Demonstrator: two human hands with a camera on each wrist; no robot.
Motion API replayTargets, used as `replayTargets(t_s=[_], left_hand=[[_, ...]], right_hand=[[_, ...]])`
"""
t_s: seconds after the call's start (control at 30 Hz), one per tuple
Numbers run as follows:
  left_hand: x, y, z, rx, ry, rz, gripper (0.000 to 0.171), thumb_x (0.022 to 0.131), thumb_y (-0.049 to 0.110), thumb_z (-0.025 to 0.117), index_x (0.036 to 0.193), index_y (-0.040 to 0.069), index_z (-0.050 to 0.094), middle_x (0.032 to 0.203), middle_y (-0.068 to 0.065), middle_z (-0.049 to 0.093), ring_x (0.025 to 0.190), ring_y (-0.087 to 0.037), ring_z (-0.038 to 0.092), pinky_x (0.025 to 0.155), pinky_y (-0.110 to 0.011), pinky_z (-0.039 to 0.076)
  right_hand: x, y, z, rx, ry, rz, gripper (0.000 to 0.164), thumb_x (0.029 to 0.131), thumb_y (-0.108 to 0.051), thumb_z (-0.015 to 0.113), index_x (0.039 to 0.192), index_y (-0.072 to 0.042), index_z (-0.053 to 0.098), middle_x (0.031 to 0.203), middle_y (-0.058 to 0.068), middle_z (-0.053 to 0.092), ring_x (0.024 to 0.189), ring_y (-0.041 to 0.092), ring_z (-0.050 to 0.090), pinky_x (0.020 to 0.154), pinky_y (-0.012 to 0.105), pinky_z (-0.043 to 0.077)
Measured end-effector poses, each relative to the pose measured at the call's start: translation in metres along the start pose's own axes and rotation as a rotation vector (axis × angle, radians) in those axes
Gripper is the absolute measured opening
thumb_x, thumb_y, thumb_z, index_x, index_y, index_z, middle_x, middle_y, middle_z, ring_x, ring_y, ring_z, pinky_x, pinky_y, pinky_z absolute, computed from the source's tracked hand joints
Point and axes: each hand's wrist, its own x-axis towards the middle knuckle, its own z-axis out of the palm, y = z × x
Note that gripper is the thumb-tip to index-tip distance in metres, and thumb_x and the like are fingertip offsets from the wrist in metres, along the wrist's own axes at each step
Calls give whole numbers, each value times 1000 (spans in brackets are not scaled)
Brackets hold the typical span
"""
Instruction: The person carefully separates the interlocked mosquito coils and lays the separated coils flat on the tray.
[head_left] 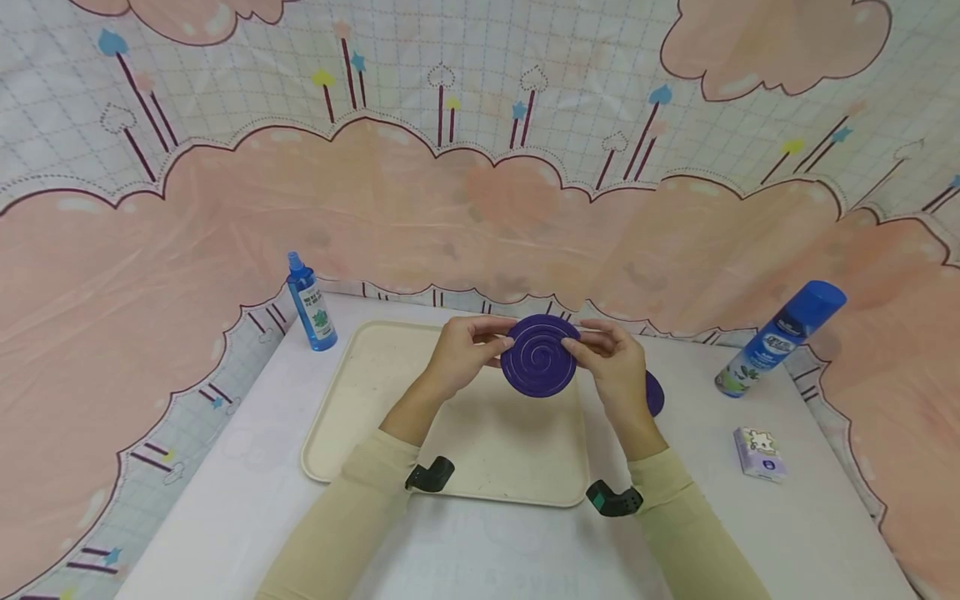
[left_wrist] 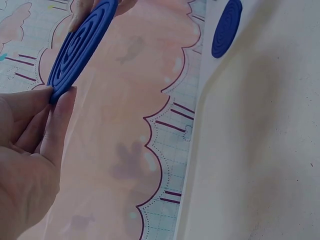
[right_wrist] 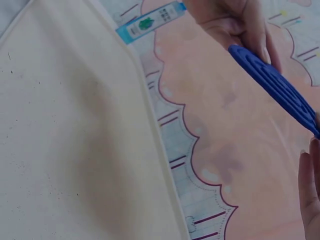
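Note:
A round dark-blue coaster (head_left: 540, 358) with a spiral groove is held up above the tray, its grooved face toward the head camera. My left hand (head_left: 467, 354) pinches its left edge between thumb and fingers; the left wrist view shows this pinch on the coaster (left_wrist: 82, 50) from the side. On the opposite edge my right hand (head_left: 611, 358) pinches it the same way. A second blue spiral coaster (left_wrist: 227, 27) lies beside the tray's right side, partly hidden behind my right wrist in the head view.
The cream tray (head_left: 360, 417) lies on the white table (head_left: 225, 500). A blue spray bottle (head_left: 311, 304) stands at the back left. At the right stand a tall blue aerosol can (head_left: 780, 337) and a small lilac box (head_left: 760, 454). A patterned cloth (head_left: 480, 217) hangs behind.

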Motion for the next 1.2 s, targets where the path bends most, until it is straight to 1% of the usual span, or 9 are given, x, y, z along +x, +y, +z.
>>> replayTargets(t_s=[0.1, 0.17, 0.3, 0.37, 0.53, 0.67, 0.9, 1.07, 1.2], left_hand=[[1, -1, 0, -6, 15, 3, 28, 95, 4, 70, 122, 6, 74, 111, -17, 76, 87, -11, 71, 71, -28, 65], [1, -1, -1, -12, 26, 1, 28, 94, 4, 70, 122, 6, 74, 112, -17, 76, 87, -12, 71, 71, -28, 65], [1, -3, -3, -42, 52, -7, 29, 94, 2, 71, 123, 4, 73, 114, -19, 76, 88, -10, 72, 72, -27, 65], [0, -2, -3, -72, 69, -12, 30, 93, 1, 70, 123, 3, 73, 115, -21, 75, 87, -9, 72, 72, -27, 65], [0, -2, -3, -119, 93, -29, 31, 93, -1, 70, 124, 1, 72, 118, -23, 74, 87, -8, 73, 71, -25, 65], [1, -3, -3, -143, 82, -50, 31, 93, -1, 69, 124, 1, 72, 118, -23, 74, 86, -6, 72, 72, -26, 65], [2, -5, -2, -186, 73, -73, 31, 93, -3, 68, 124, -1, 71, 116, -25, 73, 83, -2, 71, 70, -25, 64], [1, -7, -1, -179, 54, -71, 33, 94, -4, 66, 127, -1, 69, 114, -24, 73, 83, -4, 70, 70, -24, 64], [1, -8, -1, -186, 41, -72, 31, 95, -4, 66, 125, 0, 70, 112, -23, 73, 83, -5, 70, 71, -25, 64]], right_hand=[[-2, 1, 1, 12, 16, -16, 26, 86, -2, 80, 107, 4, 65, 81, -14, 74, 75, 1, 70, 70, 20, 63], [-2, 2, 1, 15, -1, -24, 23, 87, -1, 78, 106, 7, 67, 82, -14, 75, 76, 1, 72, 70, 21, 63], [-3, 2, -1, 1, -61, -20, 30, 89, 0, 75, 116, 12, 68, 88, -16, 77, 81, 3, 74, 71, 23, 64], [-4, 2, -2, -7, -89, -8, 34, 90, 1, 74, 121, 11, 66, 89, -20, 75, 84, 4, 75, 72, 23, 64], [-4, 4, -2, -68, -125, 18, 35, 91, -2, 74, 123, 8, 67, 87, -21, 74, 83, 0, 73, 72, 22, 64], [-5, 4, -2, -92, -113, 11, 32, 91, -3, 74, 120, 8, 70, 89, -20, 74, 83, -2, 73, 73, 21, 63], [-7, 5, -2, -73, -110, 3, 32, 90, -3, 75, 119, 10, 69, 89, -19, 75, 82, 0, 73, 73, 22, 64], [-8, 6, -3, -52, -106, 28, 31, 91, -2, 73, 119, 11, 68, 88, -20, 75, 81, 0, 73, 72, 22, 64], [-7, 6, -2, -47, -92, 59, 35, 93, -7, 73, 125, 8, 65, 88, -21, 73, 81, -1, 72, 70, 22, 64]])
